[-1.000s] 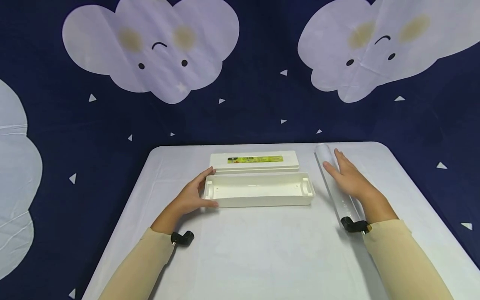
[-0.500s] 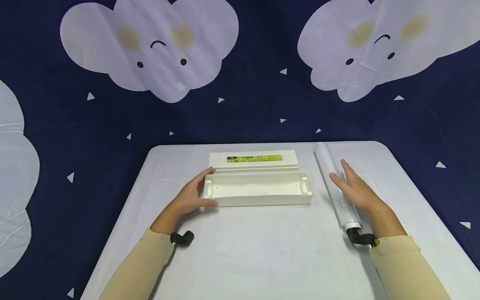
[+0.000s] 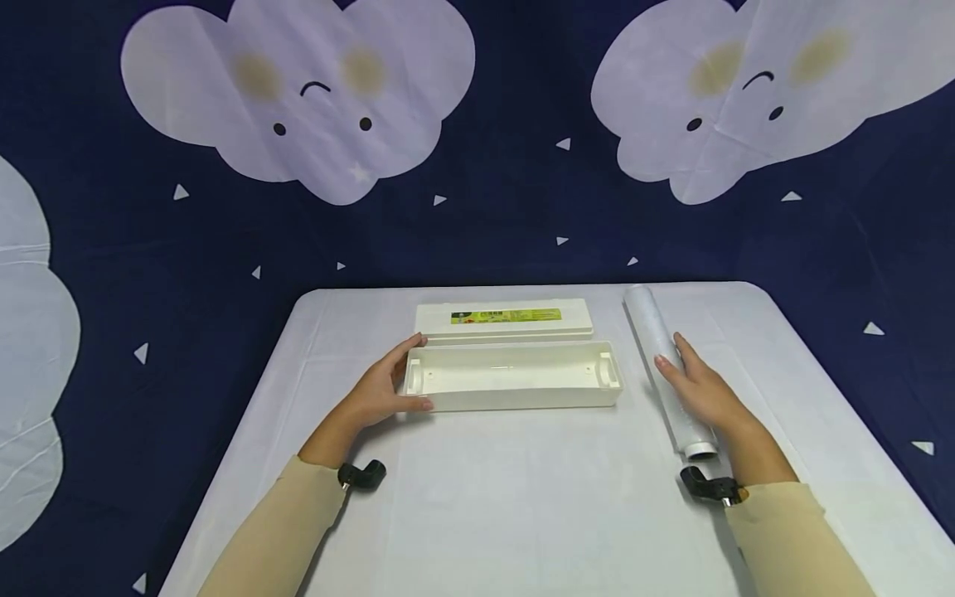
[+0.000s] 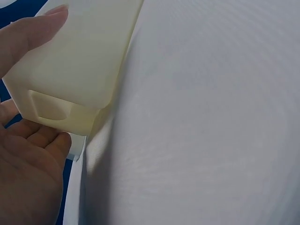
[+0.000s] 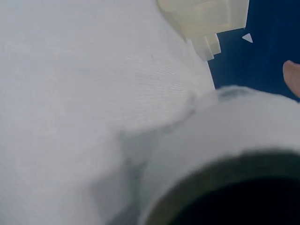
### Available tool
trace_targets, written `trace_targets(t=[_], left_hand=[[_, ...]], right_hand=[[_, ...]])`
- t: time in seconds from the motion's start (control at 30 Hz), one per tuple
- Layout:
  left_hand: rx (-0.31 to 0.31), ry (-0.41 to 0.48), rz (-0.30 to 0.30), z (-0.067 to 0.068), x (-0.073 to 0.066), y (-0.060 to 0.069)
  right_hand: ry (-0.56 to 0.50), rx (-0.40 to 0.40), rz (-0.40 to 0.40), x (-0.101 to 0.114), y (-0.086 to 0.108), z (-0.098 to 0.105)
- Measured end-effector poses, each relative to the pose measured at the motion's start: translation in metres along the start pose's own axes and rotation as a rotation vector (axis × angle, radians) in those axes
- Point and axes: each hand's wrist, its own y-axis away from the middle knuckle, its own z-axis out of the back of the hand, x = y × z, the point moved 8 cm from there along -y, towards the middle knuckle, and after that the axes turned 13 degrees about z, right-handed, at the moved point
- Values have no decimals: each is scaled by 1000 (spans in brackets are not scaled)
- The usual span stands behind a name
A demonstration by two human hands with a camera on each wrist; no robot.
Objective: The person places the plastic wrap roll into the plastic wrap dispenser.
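My left hand (image 3: 373,396) grips the left end of a cream plastic box (image 3: 515,400), open at the top. The thumb lies on its front wall and the fingers reach round the back, as the left wrist view shows with the box (image 4: 79,56) close up. On the right, my right hand (image 3: 705,398) holds a roll of cling film (image 3: 651,323) lying slanted on the table, the thumb over its top and the fingers along its right side. In the right wrist view, the roll's hollow end (image 5: 197,145) hides most of that hand.
Behind the box lies a cream lid (image 3: 503,329) with a yellow-green label. Both stand on a white-covered table (image 3: 507,506). A dark blue cloth (image 3: 522,232) with clouds hangs behind the table's far edge. Black wrist cameras (image 3: 362,475) sit on both wrists.
My right hand has drawn back along the roll towards me, and its fingers have closed in on the roll's side. The roll's near end now shows. The left hand and box stay put.
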Motion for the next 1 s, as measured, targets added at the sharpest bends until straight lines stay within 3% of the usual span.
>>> trace_targets(t=[0.1, 0.33, 1.0], left_hand=[[-2, 1, -6, 0, 1, 0], [-13, -4, 9, -5, -27, 15], [-16, 14, 15, -6, -22, 15]], right_hand=[[-1, -17, -13, -1, 2, -1], [-13, -57, -30, -5, 5, -3], [73, -142, -11, -2, 6, -2]])
